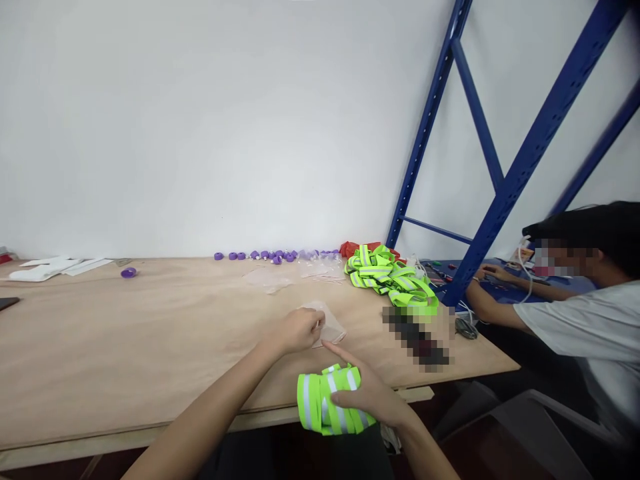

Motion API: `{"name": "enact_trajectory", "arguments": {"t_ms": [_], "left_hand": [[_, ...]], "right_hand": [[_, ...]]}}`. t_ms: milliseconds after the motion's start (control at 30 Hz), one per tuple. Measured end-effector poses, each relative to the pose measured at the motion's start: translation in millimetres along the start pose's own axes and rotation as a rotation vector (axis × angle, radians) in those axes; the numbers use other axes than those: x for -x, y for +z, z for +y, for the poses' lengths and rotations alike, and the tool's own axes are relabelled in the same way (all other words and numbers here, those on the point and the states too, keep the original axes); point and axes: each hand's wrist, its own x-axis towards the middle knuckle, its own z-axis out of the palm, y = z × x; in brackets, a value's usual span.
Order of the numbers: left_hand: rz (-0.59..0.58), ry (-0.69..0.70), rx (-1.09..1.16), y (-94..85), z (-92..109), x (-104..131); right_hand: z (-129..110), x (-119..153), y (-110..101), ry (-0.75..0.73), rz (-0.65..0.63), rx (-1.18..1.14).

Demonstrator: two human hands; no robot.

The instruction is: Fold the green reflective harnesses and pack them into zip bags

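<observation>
My left hand (301, 329) is closed, its fingers pinched at the edge of a clear plastic bag (334, 328) that lies flat on the wooden table. Just in front of the table's near edge, my right hand (373, 395) is wrapped round a bundle of neon yellow-green reflective strap (320, 403) with silver stripes. The right index finger stretches toward the bag. A loose heap of the same reflective strap (383, 270) rests farther back on the right.
Small purple items (280, 256) line the wall, near more clear plastic bags (320, 267). White papers (60, 267) lie far left. A blurred dark object (417, 340) sits at right, by a blue metal rack post (500, 207). Another person (575, 313) works beyond it.
</observation>
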Motion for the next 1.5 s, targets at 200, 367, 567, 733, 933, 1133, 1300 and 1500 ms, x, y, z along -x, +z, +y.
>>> {"name": "enact_trajectory", "arguments": {"t_ms": [200, 367, 567, 733, 933, 1133, 1300, 1500], "left_hand": [[0.061, -0.025, 0.054, -21.1, 20.1, 8.8], [0.302, -0.081, -0.047, -27.6, 33.1, 10.6], [0.646, -0.22, 0.492, 15.1, 43.8, 61.1], [0.5, -0.346, 1.178, 60.9, 42.1, 105.1], [0.134, -0.067, 1.715, 39.5, 59.5, 92.4], [0.246, -0.073, 1.804, 48.4, 65.3, 73.2], [0.401, -0.131, 1.812, 53.2, 63.0, 59.1], [0.659, -0.115, 1.652, 51.9, 55.7, 56.2]], "right_hand": [[-4.8, -4.0, -7.7, 0.035, 0.052, 0.122], [-1.4, -5.9, -5.4, 0.077, 0.078, 0.108], [2.8, -0.1, -11.4, -0.03, 0.189, 0.098], [-9.9, 20.5, -17.9, -0.138, 0.269, 0.232], [-23.3, 36.5, -6.8, -0.199, 0.2, 0.316], [-23.5, 40.3, 5.8, -0.185, 0.105, 0.485], [-26.4, 43.0, 9.2, -0.141, 0.077, 0.492], [-11.4, 45.1, 10.1, -0.017, -0.04, 0.043]]}}
